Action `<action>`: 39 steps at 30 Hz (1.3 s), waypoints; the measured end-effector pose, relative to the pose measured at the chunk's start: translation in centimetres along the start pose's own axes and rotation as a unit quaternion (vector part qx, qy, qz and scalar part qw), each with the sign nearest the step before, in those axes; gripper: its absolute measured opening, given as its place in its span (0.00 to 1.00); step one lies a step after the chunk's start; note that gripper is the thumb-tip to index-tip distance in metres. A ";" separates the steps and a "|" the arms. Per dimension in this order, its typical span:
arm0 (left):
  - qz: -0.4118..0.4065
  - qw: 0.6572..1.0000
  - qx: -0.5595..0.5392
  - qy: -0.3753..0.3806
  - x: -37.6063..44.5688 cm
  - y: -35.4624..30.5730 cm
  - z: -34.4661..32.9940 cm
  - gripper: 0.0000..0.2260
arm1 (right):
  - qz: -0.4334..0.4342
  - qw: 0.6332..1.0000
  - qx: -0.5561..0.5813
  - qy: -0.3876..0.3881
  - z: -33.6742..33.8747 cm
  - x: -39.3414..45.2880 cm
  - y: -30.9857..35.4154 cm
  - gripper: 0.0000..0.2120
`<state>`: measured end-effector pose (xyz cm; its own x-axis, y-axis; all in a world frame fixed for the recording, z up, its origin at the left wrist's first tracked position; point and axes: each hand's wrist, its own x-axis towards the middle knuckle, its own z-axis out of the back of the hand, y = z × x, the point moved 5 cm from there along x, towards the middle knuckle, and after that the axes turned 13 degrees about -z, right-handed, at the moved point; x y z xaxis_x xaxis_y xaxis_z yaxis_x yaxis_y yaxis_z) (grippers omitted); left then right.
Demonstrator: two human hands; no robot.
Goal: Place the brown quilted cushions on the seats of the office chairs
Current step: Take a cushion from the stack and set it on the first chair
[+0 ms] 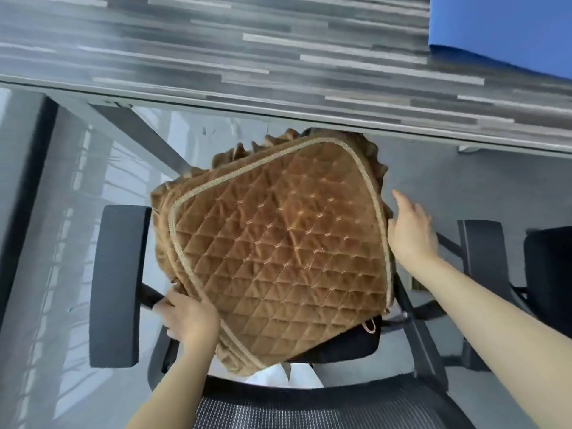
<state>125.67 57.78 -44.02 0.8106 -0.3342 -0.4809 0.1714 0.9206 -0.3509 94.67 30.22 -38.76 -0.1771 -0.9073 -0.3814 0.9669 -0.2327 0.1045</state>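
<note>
A brown quilted cushion (pixel 278 252) with beige piping and a ruffled edge lies skewed over the black seat (pixel 349 345) of an office chair, covering most of it. My left hand (pixel 188 320) holds the cushion's near left corner, fingers tucked under its edge. At the cushion's right edge is my right hand (pixel 411 230), its fingers straight and spread; whether it touches the ruffle I cannot tell. The chair's mesh backrest (pixel 294 410) runs along the bottom of the view, and its left armrest (pixel 116 283) stands beside the cushion.
A desk with a grey striped top (pixel 247 57) runs across the far side, its edge just over the cushion's far corner. A blue panel (pixel 501 29) is at the top right. A second chair's armrest (pixel 538 274) shows at the right, over a glossy grey floor (pixel 46 212).
</note>
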 end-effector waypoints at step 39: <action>-0.568 0.750 0.308 0.138 -1.5 -6.7 -9.6 0.33 | 0.248 0.953 -0.164 0.051 -13.5 -9.1 1.8 0.34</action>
<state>117.97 50.16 -48.62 -0.1878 -0.9250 -0.3303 0.9596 -0.1010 -0.2626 100.51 42.80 -47.47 0.3198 -0.8344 -0.4489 0.9353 0.3538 0.0086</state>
